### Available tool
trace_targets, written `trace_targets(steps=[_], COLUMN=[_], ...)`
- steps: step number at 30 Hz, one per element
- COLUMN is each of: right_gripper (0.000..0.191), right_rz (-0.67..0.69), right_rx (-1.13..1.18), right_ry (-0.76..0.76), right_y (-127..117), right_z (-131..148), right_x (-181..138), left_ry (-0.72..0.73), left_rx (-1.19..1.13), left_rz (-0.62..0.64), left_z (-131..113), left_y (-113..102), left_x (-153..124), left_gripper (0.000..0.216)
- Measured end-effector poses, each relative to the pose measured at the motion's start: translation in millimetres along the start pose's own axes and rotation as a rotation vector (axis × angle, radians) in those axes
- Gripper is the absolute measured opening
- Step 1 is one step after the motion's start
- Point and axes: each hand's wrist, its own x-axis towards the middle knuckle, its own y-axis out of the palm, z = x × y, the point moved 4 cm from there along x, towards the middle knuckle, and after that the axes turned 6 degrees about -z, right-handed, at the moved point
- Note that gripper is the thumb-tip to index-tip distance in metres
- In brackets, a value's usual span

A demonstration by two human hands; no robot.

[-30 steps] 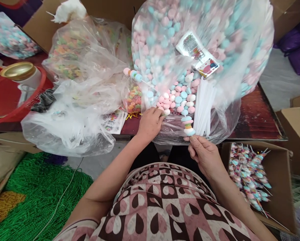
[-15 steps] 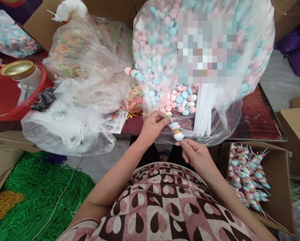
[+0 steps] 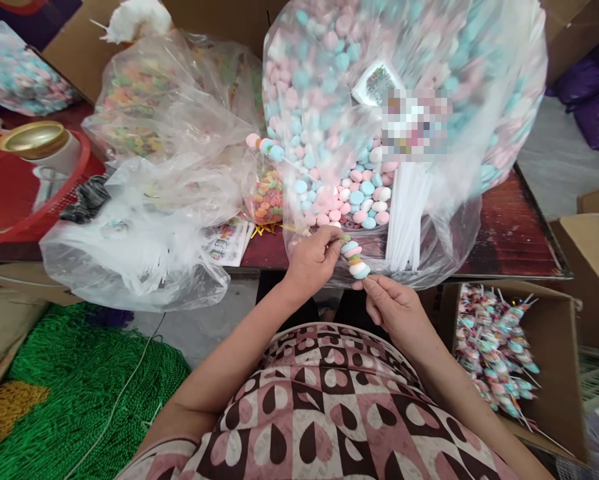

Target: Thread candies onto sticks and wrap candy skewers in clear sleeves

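Between my hands is a candy skewer [image 3: 353, 259] threaded with pink, blue, white, green and orange sweets. My right hand [image 3: 394, 308] pinches its lower end below a blue sweet. At the upper end, the fingers of my left hand [image 3: 315, 261] are closed around the tip, next to a green sweet. Just beyond lie loose pastel candies [image 3: 359, 197] in the mouth of a large clear bag [image 3: 324, 80]. White sticks [image 3: 404, 220] lie in a bundle to their right. Another filled skewer [image 3: 265, 147] rests at the bag's left edge.
To the left are a bag of gummies [image 3: 144, 100], a bag of white sticks [image 3: 134, 253] and a red basket [image 3: 82, 160] with a gold-rimmed bowl [image 3: 32, 140]. At lower right, a cardboard box [image 3: 554, 393] holds wrapped skewers [image 3: 494, 353]. Green strands [image 3: 89, 373] cover the floor.
My left hand has moved slightly right and down along the skewer, and the green sweet now sits close to the blue one. My right hand keeps its pinch in nearly the same place.
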Motion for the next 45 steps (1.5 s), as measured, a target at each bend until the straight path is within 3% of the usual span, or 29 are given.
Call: trace_targets(steps=[4, 8, 11, 14, 19, 25, 28, 31, 36, 42, 45], right_gripper=[0.037, 0.038, 0.039, 0.039, 0.039, 0.040, 0.038, 0.037, 0.039, 0.039, 0.040], right_rz=[0.008, -0.029, -0.067, -0.086, -0.093, -0.081, -0.073, -0.036, 0.017, -0.014, -0.008], right_rx=[0.015, 0.058, 0.107, 0.133, 0.134, 0.118, 0.100, 0.051, -0.042, -0.046, -0.037], right_ry=[0.001, 0.008, -0.001, -0.008, -0.008, 0.000, -0.002, -0.001, -0.028, -0.032, -0.027], right_y=[0.1, 0.2, -1.5, -3.1, -1.7, -0.1, -0.4, 1.2, 3.3, 0.8, 2.4], right_z=[-2.3, -5.6, -5.8, -5.0, -4.1, -5.6, -6.8, -6.6, -2.3, 0.0, 0.1], right_x=[0.7, 3.0, 4.6, 4.5, 2.7, 2.4, 1.7, 0.6, -1.1, -2.6, -2.9], left_ry=[0.083, -0.013, -0.115, -0.139, -0.117, -0.068, -0.096, -0.242, -0.526, -0.683, -0.700], left_rx=[0.027, -0.125, -0.137, 0.143, 0.659, 0.766, 0.611, 0.217, -0.470, -0.675, -0.720], left_rz=[0.128, 0.263, 0.187, 0.058, 0.220, 0.227, 0.154, 0.065, 0.143, 0.053, 0.068], left_z=[-5.4, -1.0, 7.5, 15.4, 22.2, 23.7, 24.5, 24.7, 17.8, 20.3, 21.4], left_y=[3.2, 5.6, -2.7, -16.7, -14.8, -4.4, -7.7, -10.6, 4.0, 7.2, 7.1], left_x=[-0.7, -0.5, 4.4, 13.2, 21.7, 21.5, 18.8, 13.7, 4.0, 4.1, 4.1], left_gripper=[0.017, 0.024, 0.028, 0.026, 0.024, 0.022, 0.017, 0.016, 0.015, 0.020, 0.023])
